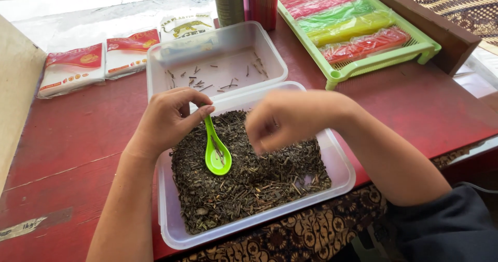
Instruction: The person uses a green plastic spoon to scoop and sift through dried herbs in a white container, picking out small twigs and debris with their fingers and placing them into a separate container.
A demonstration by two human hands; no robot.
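Note:
My left hand (pixel 167 119) grips the handle of a bright green plastic spoon (pixel 217 155), whose bowl rests on dark loose dried leaves (pixel 259 181) in a clear plastic container (pixel 342 166) at the table's front edge. My right hand (pixel 288 118) hovers blurred over the leaves, fingers pinched together; I cannot tell whether anything is between them. Behind sits a second clear container (pixel 155 70) holding a few scattered twigs (pixel 228 80).
A light green basket (pixel 384 59) with red, green and yellow packets stands at the back right. White and red packets (pixel 72 67) lie at the back left. A cylindrical can (pixel 228 2) and a red box (pixel 262 2) stand behind. The table (pixel 78 153) is red wood.

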